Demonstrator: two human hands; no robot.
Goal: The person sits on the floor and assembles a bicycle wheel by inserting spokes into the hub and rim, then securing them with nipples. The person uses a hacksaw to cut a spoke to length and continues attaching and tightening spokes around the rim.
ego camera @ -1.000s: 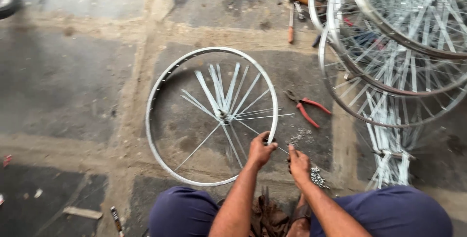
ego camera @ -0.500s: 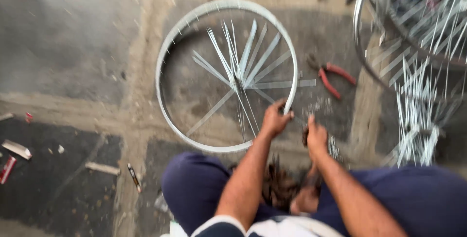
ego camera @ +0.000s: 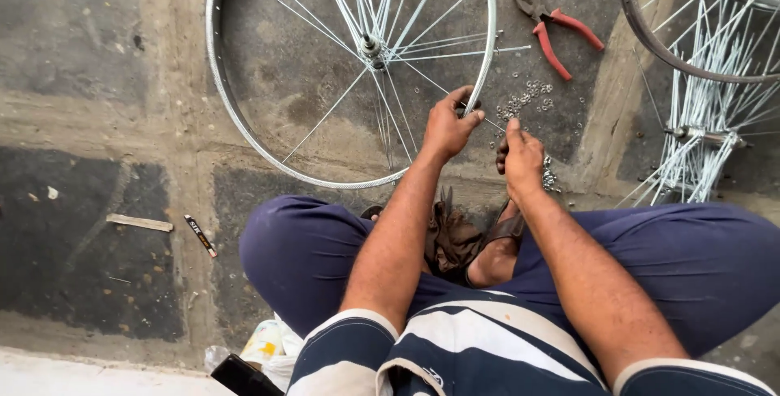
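Stone floor [ego camera: 97, 63] carries a wheel rim [ego camera: 244, 132] at upper centre. Left hand [ego camera: 449, 124] pinches a spoke [ego camera: 479, 116] at the rim's right edge; right hand [ego camera: 520, 156] pinches something small beside scattered nipples [ego camera: 528, 99]. Pliers [ego camera: 561, 30] lie upper right.

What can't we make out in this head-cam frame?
- Wheel rim: its top is cut off by the upper edge of the head view.
- Left hand: its fingertips curl over the rim and a spoke, hiding the grip.
- Right hand: whatever it pinches is too small to tell.
- Small metal bits near the pliers: too small to identify.
- Second wheel: cut off at the right and top edges.
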